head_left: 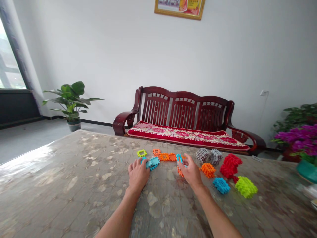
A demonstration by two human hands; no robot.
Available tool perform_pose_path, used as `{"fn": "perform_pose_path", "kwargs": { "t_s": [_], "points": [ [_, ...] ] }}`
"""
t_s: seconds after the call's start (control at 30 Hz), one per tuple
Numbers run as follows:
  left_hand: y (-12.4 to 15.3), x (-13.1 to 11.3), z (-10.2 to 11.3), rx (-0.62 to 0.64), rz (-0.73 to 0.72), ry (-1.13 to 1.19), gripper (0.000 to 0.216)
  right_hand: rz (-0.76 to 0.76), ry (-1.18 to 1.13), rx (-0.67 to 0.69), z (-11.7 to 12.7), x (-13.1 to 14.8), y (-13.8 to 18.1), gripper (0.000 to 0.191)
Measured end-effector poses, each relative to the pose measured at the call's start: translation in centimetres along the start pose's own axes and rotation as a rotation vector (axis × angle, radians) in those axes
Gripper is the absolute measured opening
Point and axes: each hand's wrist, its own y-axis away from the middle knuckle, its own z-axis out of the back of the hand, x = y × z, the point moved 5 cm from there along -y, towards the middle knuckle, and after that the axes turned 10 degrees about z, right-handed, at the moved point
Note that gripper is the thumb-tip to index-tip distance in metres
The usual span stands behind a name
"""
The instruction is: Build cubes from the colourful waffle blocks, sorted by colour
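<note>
My left hand (138, 174) lies palm down on the table, its fingers spread over a blue toothed building piece (143, 160) that they partly hide. Beside its thumb is a flat group of blue toothed building pieces (153, 162). My right hand (190, 172) pinches a blue building piece (178, 158), held on edge, between thumb and fingers. An orange building piece (180, 171) shows below the right fingertips, partly covered. Between and beyond the hands runs a row of orange building pieces (164, 156). A yellow-green building piece (142, 153) lies beyond my left hand.
To the right stand stacks of pieces: grey (202, 154), orange (208, 170), red (230, 166), blue (221, 185) and yellow-green (246, 187). A wooden bench (185, 109) is behind the patterned table (99, 198). Purple flowers (297, 137) stand at the right edge.
</note>
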Motion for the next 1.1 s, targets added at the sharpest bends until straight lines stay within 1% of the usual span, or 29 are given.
{"fn": "perform_pose_path", "kwargs": {
  "t_s": [0.07,0.13,0.2,0.27,0.37,0.43,0.57,0.63,0.7,0.73,0.83,0.9,0.97,1.03,1.1],
  "points": [
    [0.0,0.0,0.0,-0.004,-0.003,-0.002,0.045,-0.086,-0.291,-0.093,0.4,-0.8,-0.5,0.069],
    [0.0,-0.1,0.0,-0.007,-0.007,-0.006,0.045,-0.191,-0.491,-0.159,0.7,-1.5,-0.6,0.076],
    [0.0,-0.1,0.0,-0.007,-0.008,-0.009,0.044,-0.289,-0.614,-0.201,0.8,-2.0,-0.2,0.078],
    [0.0,-0.1,0.0,-0.005,-0.006,-0.008,0.044,-0.359,-0.702,-0.243,1.0,-2.4,0.3,0.075],
    [0.0,0.0,0.0,-0.004,-0.005,-0.003,0.044,-0.402,-0.786,-0.299,1.1,-2.8,1.1,0.070],
    [-0.1,0.0,0.0,-0.009,-0.005,0.001,0.044,-0.409,-0.825,-0.313,1.1,-2.9,1.3,0.067],
    [0.0,-0.1,-0.1,-0.023,-0.008,0.028,0.045,-0.412,-0.907,-0.303,0.6,-2.8,1.5,0.064],
    [0.1,-0.2,-0.1,-0.053,-0.022,0.061,0.048,-0.413,-0.938,-0.288,0.2,-2.5,1.6,0.063],
    [0.3,-0.6,0.0,-0.099,-0.081,0.112,0.051,-0.426,-0.954,-0.277,-0.4,-2.0,1.8,0.061],
    [0.4,-0.9,0.1,-0.119,-0.134,0.146,0.052,-0.436,-0.956,-0.273,-0.7,-1.7,2.0,0.060],
    [1.1,-2.2,0.4,-0.132,-0.340,0.283,0.050,-0.471,-0.955,-0.261,-2.0,-0.5,2.8,0.061],
    [1.8,-3.2,0.6,-0.092,-0.470,0.387,0.047,-0.471,-0.959,-0.234,-3.0,0.5,3.3,0.062],
    [2.5,-4.2,0.8,-0.002,-0.567,0.489,0.043,-0.460,-0.964,-0.195,-3.8,1.4,3.7,0.061],
    [3.0,-4.9,0.7,0.116,-0.595,0.575,0.033,-0.457,-0.953,-0.167,-4.3,1.8,4.0,0.060],
    [3.1,-5.1,0.5,0.211,-0.552,0.628,0.027,-0.457,-0.925,-0.159,-4.4,1.9,4.2,0.062]
  ]
}}
